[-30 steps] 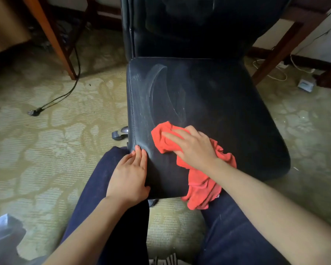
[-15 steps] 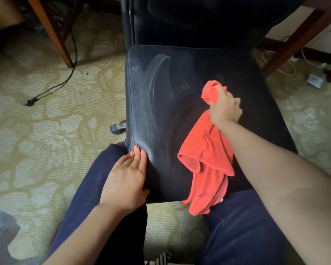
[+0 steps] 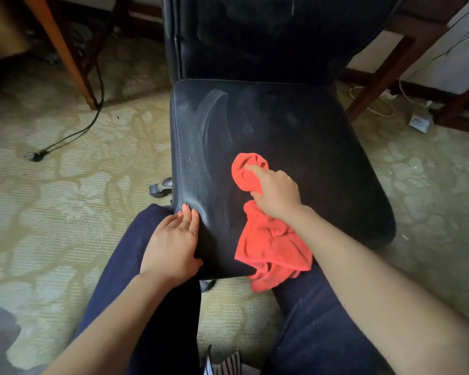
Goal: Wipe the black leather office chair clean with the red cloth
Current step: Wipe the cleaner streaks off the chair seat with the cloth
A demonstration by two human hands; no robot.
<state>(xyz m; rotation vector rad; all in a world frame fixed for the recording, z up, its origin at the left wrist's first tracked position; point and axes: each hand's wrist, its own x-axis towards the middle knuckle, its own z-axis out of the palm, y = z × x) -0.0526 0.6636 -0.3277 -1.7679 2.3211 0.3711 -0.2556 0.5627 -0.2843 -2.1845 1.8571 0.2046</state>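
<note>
Black chair (image 3: 309, 147) sits dead centre w/ its backrest (image 3: 255, 36) up at 12 o'clock. The seat looks dusty, w/ pale curved streaks (image 3: 209, 115) toward its 10 o'clock corner. Red cloth (image 3: 271, 244) lies on the seat's near half, approx 6 o'clock of seat centre: top part bunched up, the rest trailing toward 6 & hanging over the front edge btwn the person's knees. R hand (image 3: 276, 193) grips the bunched top, fingers curled round it, index finger stretched fwd over the wad, which sits on the leather. L hand (image 3: 173, 247) rests flat on the seat's 7 o'clock corner, fingers straight & pressed together, thumb spread toward 3 along the front edge; it holds nothing. Legs in dark blue trousers (image 3: 136, 266) flank the seat front. A grey wheel (image 3: 159, 188) pokes out under the seat's side at 9 o'clock. Patterned green-beige carpet (image 3: 52, 212) all round. At 10 o'clock of the view a black cable (image 3: 73, 133) runs from beside a wooden table leg (image 3: 65, 52) down to a plug (image 3: 35, 156) on the carpet. At 2 o'clock: another wooden leg (image 3: 377, 79), a white cord (image 3: 374, 104) & a small white box (image 3: 418, 123) on the floor. Something grey at the 7 o'clock corner, can't tell what.
</note>
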